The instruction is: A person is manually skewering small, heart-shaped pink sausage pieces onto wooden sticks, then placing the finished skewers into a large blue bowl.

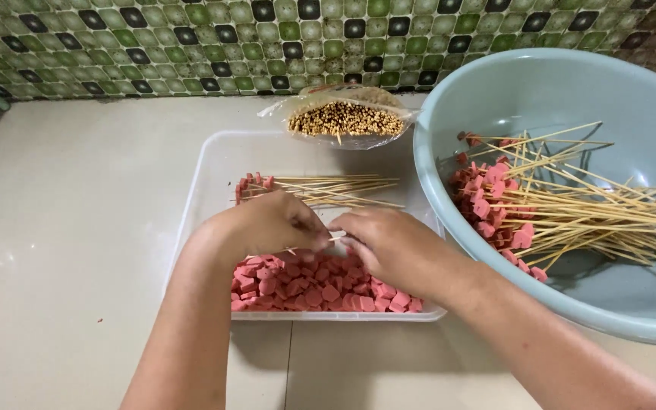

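Head view, looking down at a pale desk [77,250] that runs up to a wall of small green and black tiles [191,45].

In the middle stands a clear plastic tray [214,163]. Its near half is filled with small pink sausage pieces [305,288]. At its far end lies a short row of finished skewers [305,188], pink pieces at the left and bare bamboo ends pointing right.

Both hands meet above the pile of pieces. The left hand [271,224] is curled, its fingertips pinched on a thin bamboo stick [334,240]. The right hand [389,243] is also curled, its fingertips closed at the other end of the same stick, touching the left hand's fingertips. Whether a pink piece is on the stick cannot be seen.

To the right sits a large pale blue basin [434,175], just beside the tray, holding a loose heap of loaded skewers [563,212].

Behind the tray lies a clear bag of unused sticks [347,120], ends facing the camera.
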